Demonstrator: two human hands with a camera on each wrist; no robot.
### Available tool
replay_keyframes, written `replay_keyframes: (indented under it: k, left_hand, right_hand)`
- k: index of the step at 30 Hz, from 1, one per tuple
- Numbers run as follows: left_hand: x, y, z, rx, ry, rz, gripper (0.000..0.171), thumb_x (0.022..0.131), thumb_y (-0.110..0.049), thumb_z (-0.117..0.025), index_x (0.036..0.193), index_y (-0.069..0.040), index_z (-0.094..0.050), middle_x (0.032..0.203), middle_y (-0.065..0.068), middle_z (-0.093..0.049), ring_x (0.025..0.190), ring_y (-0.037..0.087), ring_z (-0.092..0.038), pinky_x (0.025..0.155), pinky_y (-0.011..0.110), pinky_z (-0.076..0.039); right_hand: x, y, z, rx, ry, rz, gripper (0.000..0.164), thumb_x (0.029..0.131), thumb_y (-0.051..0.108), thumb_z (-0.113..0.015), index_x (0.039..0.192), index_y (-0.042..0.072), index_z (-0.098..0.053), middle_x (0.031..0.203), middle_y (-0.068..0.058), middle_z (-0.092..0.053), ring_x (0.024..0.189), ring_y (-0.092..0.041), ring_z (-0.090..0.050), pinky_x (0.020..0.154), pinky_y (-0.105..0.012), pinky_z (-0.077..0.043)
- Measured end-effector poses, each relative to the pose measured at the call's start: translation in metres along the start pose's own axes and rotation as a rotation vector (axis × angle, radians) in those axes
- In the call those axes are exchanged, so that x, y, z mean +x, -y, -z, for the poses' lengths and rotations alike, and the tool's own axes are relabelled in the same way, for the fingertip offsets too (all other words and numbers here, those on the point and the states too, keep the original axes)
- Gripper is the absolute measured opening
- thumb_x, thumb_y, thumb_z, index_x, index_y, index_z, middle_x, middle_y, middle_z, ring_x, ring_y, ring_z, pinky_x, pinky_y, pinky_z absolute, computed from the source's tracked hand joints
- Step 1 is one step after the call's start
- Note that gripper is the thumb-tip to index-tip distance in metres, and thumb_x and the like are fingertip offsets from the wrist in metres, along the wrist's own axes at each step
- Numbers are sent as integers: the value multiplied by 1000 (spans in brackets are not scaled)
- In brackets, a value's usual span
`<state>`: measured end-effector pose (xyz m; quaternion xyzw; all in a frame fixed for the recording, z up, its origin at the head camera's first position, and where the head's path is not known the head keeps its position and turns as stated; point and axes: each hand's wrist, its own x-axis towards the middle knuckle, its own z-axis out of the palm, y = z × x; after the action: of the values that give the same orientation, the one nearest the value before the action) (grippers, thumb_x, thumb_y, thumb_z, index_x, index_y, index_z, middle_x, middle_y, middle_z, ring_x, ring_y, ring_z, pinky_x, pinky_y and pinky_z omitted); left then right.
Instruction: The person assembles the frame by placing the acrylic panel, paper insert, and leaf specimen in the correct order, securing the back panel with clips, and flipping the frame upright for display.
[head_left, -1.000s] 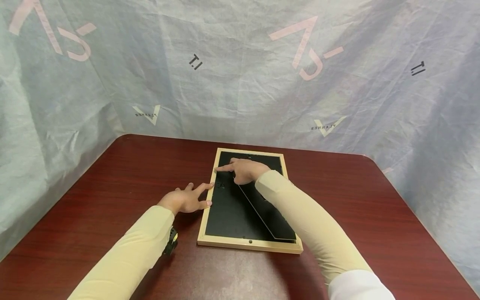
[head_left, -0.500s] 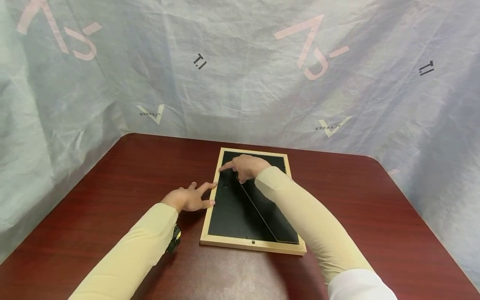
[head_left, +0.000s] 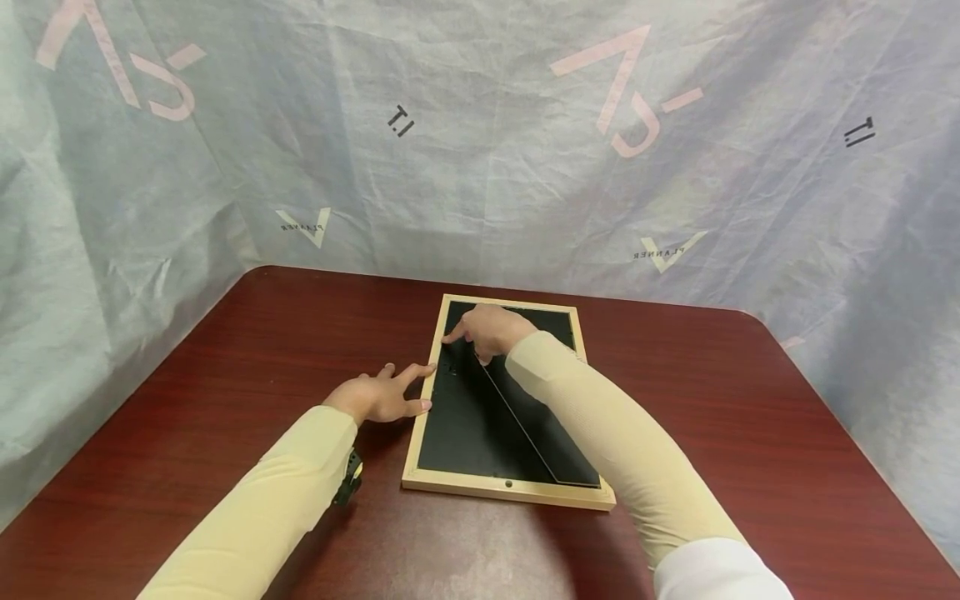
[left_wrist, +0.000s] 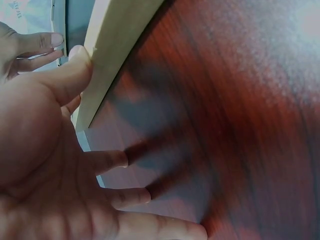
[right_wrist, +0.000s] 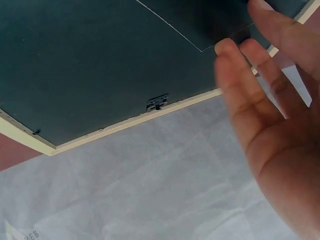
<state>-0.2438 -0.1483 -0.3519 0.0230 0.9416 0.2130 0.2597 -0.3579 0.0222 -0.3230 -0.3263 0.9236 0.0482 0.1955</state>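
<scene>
A picture frame (head_left: 517, 492) of pale wood lies on the table with its black backing board (head_left: 457, 433) upward. On the board sits a black easel stand (head_left: 547, 425), edged by a thin light line. My left hand (head_left: 378, 397) touches the frame's left rail with thumb and index finger; its other fingers are spread on the tabletop in the left wrist view. My right hand (head_left: 491, 329) reaches across the board, its index finger extended to the left rail's inner edge. Its other fingers bend loosely near the stand's narrow end, with nothing visibly gripped.
The dark red table (head_left: 315, 333) spreads around the frame. Grey printed cloth (head_left: 480, 167) hangs behind and along both sides. A small black hanger (right_wrist: 158, 102) is fixed near the board's edge in the right wrist view.
The view has shifted slightly, so the frame appears a little further right. My right hand has moved slightly, its index finger still at the left rail. My left hand stays on the rail.
</scene>
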Motion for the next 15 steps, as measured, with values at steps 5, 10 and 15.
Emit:
replay_keyframes:
  k: [5,10,15]
  left_hand:
    - [0,-1,0,26,-6,-2,65,106,-42,-53,163,-29,-24,164,32,-12,145,62,-15,112,72,-21]
    - [0,0,0,36,-2,-12,65,106,-42,-52,163,-27,-23,163,33,-12,144,63,-15,112,73,-20]
    - [6,4,-2,44,1,-34,66,107,-42,-52,163,-27,-21,163,34,-12,145,63,-13,113,72,-16]
  right_hand:
    - [1,0,-2,54,61,-37,71,97,-9,-60,151,34,-46,152,-4,-50,71,-13,-44,55,-25,-33]
    - [-5,0,-7,108,59,-34,63,102,-4,-52,154,32,-43,156,-7,-40,116,-20,-56,78,-31,-45]
    - [-11,0,-13,149,45,-65,63,104,0,-49,155,36,-40,159,-3,-33,150,-26,-26,102,-43,-43]
